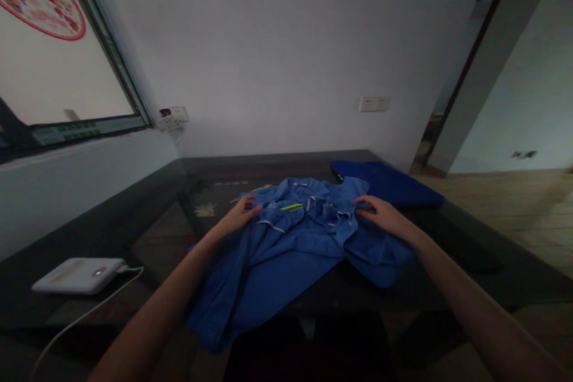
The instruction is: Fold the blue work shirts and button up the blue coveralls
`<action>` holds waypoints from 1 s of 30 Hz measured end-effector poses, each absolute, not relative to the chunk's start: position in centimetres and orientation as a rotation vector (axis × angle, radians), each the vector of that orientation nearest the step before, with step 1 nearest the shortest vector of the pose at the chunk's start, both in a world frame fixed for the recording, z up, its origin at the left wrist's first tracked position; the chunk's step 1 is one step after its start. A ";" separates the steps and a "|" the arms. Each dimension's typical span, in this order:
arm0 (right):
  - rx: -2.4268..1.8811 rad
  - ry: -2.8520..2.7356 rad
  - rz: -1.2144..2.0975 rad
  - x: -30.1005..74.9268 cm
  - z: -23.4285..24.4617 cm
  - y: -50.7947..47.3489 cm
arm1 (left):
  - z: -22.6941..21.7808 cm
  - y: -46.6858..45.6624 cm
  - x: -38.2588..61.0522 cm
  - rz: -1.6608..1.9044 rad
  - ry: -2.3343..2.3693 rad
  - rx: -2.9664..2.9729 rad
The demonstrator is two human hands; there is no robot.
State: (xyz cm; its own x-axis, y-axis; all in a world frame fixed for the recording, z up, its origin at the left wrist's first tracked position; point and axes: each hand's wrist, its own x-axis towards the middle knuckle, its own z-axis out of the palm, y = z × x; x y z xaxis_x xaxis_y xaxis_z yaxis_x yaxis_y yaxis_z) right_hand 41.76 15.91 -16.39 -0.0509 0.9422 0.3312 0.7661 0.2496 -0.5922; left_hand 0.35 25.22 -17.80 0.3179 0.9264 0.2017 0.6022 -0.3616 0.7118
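A blue work jacket (295, 245) lies spread and rumpled on the dark table, its collar towards the wall. White piping and yellow-green strips show on its chest. My left hand (239, 216) is at the jacket's left side near the shoulder, fingers bent and closed on the cloth. On the opposite side, my right hand (380, 215) pinches the fabric between thumb and fingers. One sleeve hangs down at the lower left towards the table's near edge. The other sleeve is bunched under my right forearm.
Behind my right hand lies a folded dark blue cloth item (389, 184). A white box-shaped device (78, 276) with a cable (89, 312) rests at the left of the table (156, 250). Wall sockets (375, 104) are above the table, and a window is at the left.
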 end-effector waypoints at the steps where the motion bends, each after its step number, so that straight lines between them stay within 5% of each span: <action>1: -1.629 -1.885 0.338 42.3 -17.4 16.1 | -18.5 24.8 0.5 0.677 1.339 2.130; 9: -1.839 -2.096 0.305 39.8 -21.9 17.4 | -21.7 21.0 4.1 0.327 1.658 2.498; 18: -1.240 -1.752 0.883 32.4 -20.6 17.8 | -21.4 22.2 11.0 0.999 1.016 1.779; 22: -1.220 -1.427 1.175 32.1 -20.5 16.7 | -20.6 21.8 13.3 1.002 0.816 1.349; 26: -1.304 -1.280 1.200 34.3 -20.2 17.3 | -16.7 24.9 12.3 1.009 0.848 1.250; 30: -1.409 -1.098 0.859 37.2 -19.7 18.8 | -7.5 32.4 10.5 1.491 1.051 1.507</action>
State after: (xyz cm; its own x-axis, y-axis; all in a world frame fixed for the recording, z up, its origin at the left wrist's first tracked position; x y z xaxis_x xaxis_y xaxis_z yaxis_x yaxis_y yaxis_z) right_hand 37.21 18.77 -19.71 0.3074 0.9485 0.0762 0.1542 0.0294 -0.9876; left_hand 10.52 32.37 -7.50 -0.0188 0.9259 0.3773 0.0435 -0.3763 0.9255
